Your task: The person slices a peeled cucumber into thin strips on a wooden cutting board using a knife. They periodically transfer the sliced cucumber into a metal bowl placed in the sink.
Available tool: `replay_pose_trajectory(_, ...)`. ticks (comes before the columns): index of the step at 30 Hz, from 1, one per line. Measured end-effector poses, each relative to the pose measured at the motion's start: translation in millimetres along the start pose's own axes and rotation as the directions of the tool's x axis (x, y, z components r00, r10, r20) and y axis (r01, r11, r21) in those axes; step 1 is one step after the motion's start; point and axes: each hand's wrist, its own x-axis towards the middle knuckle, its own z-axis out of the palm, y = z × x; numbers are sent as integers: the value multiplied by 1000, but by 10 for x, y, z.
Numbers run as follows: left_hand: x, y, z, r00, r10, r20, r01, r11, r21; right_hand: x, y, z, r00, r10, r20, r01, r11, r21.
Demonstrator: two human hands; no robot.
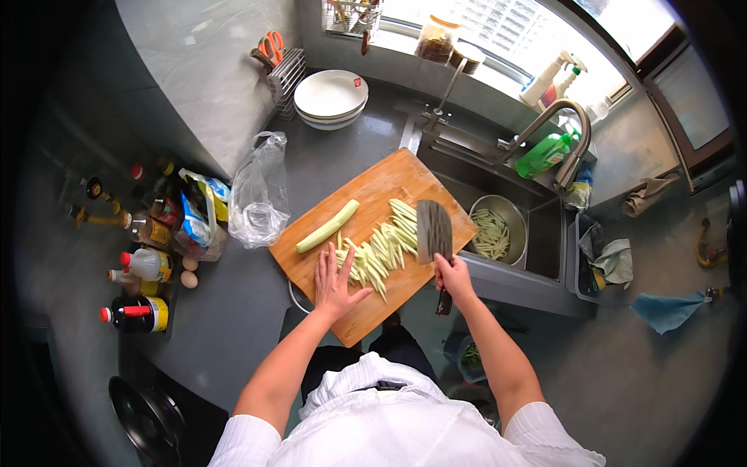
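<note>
My right hand [452, 279] grips a cleaver [433, 229] by its dark handle. Its broad blade lies over the right part of the wooden cutting board [408, 169], beside a fanned row of pale green vegetable strips [379, 252]. With fingers spread, my left hand [337, 287] rests on the left end of the strips and holds nothing. Just beyond those fingertips lies an uncut length of peeled pale green vegetable [328, 226], perhaps cucumber or gourd. More strips [490, 233] fill the bottom of a metal pot [518, 211] in the sink.
The board's right corner reaches over the sink [543, 236]. Stacked white plates [331, 93] and a crumpled plastic bag [259, 192] stand behind and left of the board. Two eggs [189, 273] lie near several sauce bottles [146, 265]. A curved faucet [575, 117] overhangs the sink.
</note>
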Motion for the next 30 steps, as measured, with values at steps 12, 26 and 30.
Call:
replay_pose_trajectory(12, 380, 561, 368, 979, -78, -188, 76, 997, -15, 883, -61, -699, 935, 236, 263, -189, 963, -194)
replay_pose_trajectory(26, 779, 848, 620, 795, -228, -563, 270, 963, -8, 604, 279, 173, 802, 201, 563, -158, 979, -125)
replay_pose_trajectory(30, 869, 970, 613, 769, -249, -589, 247, 965, -84, 582, 263, 271, 757, 209, 620, -160, 978, -135)
